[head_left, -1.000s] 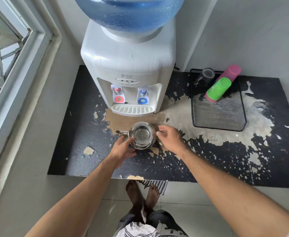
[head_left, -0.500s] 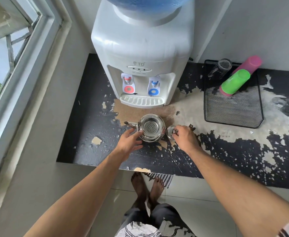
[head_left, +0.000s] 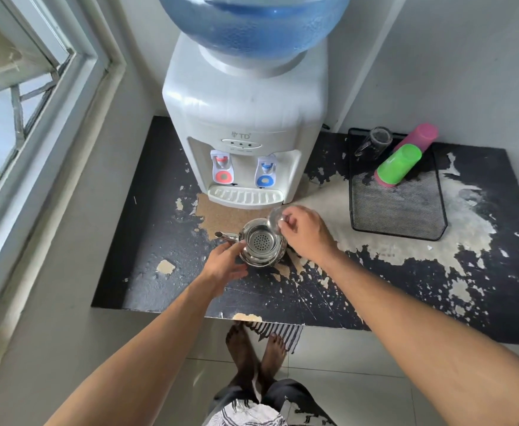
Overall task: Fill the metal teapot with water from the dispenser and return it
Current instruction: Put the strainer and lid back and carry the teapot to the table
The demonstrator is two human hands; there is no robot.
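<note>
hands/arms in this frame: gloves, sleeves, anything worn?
Both arms are bare to the frame edge, with no gloves on the left hand or the right hand. No rings or watch are visible. At the lower right corner a striped fabric edge, possibly a sleeve hem, shows on the right arm.

Both forearms are bare from elbow to wrist, and neither the left hand [head_left: 222, 265] nor the right hand [head_left: 305, 233] wears a glove or ring. Dark shorts [head_left: 285, 395] show below, with a white, black-patterned garment [head_left: 245, 416] over them (its kind unclear). The feet [head_left: 256, 355] are bare.
</note>
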